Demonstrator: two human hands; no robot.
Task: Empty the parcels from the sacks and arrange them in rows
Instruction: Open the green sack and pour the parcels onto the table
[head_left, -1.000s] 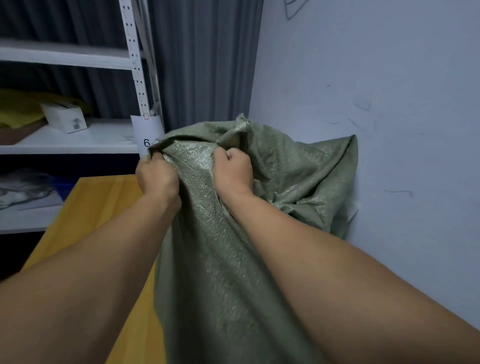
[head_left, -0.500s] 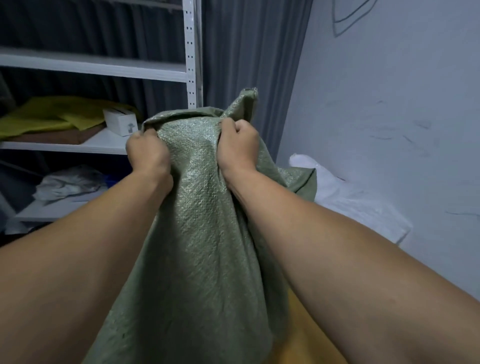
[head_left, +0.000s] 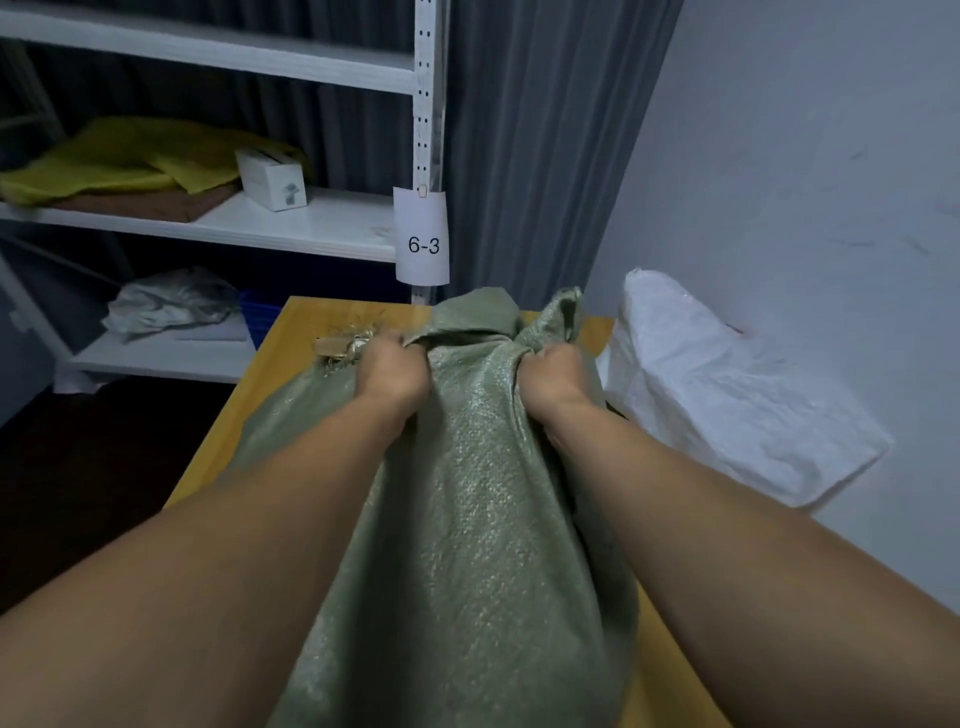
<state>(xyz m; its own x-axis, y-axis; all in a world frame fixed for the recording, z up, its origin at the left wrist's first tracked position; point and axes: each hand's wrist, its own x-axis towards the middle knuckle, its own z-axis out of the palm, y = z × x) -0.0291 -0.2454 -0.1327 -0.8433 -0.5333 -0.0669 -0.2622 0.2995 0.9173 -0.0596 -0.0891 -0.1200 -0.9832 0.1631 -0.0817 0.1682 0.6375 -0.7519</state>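
A green woven sack (head_left: 467, 519) lies lengthwise on the yellow table (head_left: 291, 332), stretching from the near edge to the far end. My left hand (head_left: 392, 371) grips a bunched fold of the sack near its far end. My right hand (head_left: 553, 379) grips another fold about a hand's width to the right. A frayed brown edge (head_left: 345, 343) of the sack pokes out left of my left hand. No parcels show; the sack's contents are hidden.
A white woven sack (head_left: 727, 389) leans against the grey wall at the table's right. Behind the table stands a white shelf rack (head_left: 311, 228) with a "6-3" label (head_left: 423, 241), yellow cloth, a small white box (head_left: 272, 179) and crumpled silver plastic (head_left: 166, 304).
The green sack has come down from chest height onto the table, with both hands still gripping it. The view has tilted down, so the table and white sack show more.
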